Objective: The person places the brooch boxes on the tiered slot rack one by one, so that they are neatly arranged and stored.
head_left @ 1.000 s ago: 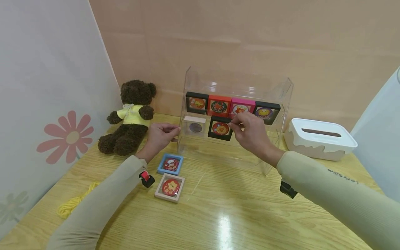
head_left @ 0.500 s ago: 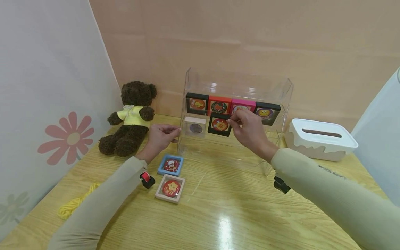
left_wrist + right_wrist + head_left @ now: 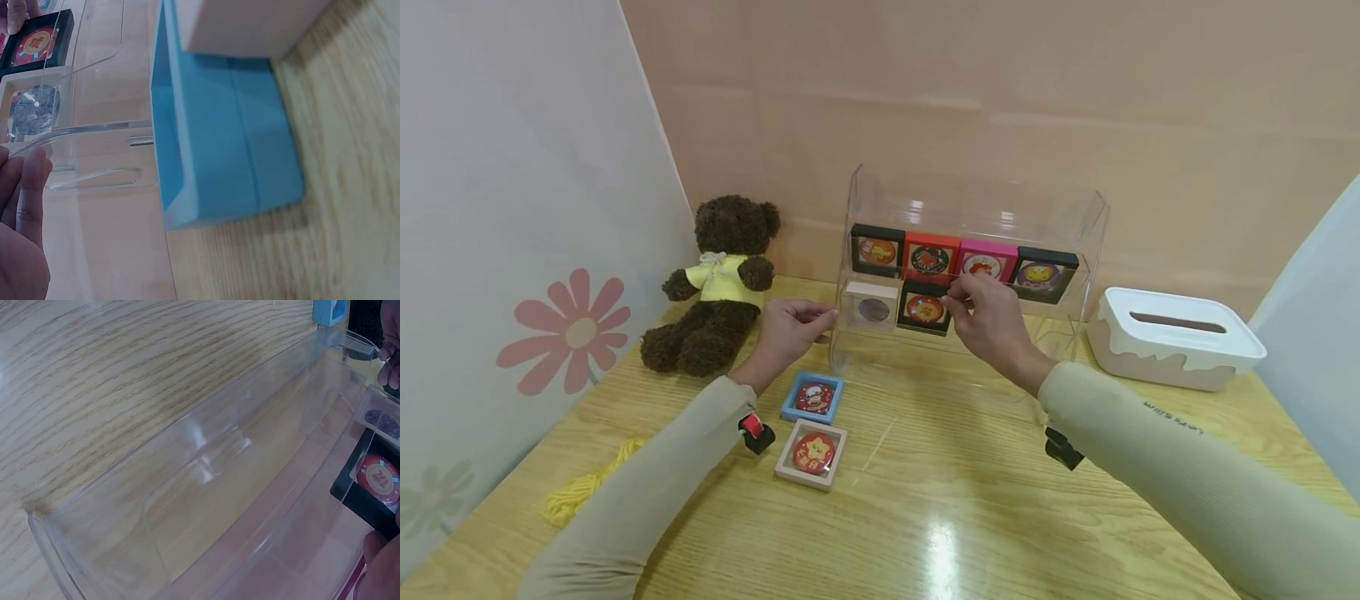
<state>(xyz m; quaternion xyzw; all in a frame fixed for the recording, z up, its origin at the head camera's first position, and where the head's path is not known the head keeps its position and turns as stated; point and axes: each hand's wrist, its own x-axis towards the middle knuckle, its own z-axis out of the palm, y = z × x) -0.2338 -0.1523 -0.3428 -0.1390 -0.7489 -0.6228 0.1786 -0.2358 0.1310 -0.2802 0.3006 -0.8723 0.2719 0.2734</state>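
Observation:
The right hand (image 3: 988,321) pinches the right edge of a black-framed display case (image 3: 924,309) with a red round badge inside. That case stands in the middle tier of a clear acrylic display rack (image 3: 977,200), beside a pale-framed case (image 3: 872,307) with a greyish disc. Left of the rack, the left hand (image 3: 790,337) holds the rack's side panel between thumb and fingers; the left wrist view shows its fingers (image 3: 28,194) at the panel's edge. In the right wrist view the black-framed case (image 3: 373,481) is partly cut off, with right fingertips against it.
Black, red, pink and black cases (image 3: 931,254) line the tier above. A blue-framed case (image 3: 812,397) and a beige-framed case (image 3: 812,454) lie on the table before the left hand. Around them are a brown teddy bear (image 3: 722,275), yellow yarn (image 3: 580,496) and a white tissue box (image 3: 1176,337).
The right hand lifted the black-framed case slightly, then lowered it into the middle tier close to the pale-framed case. The left hand stayed at the rack's side.

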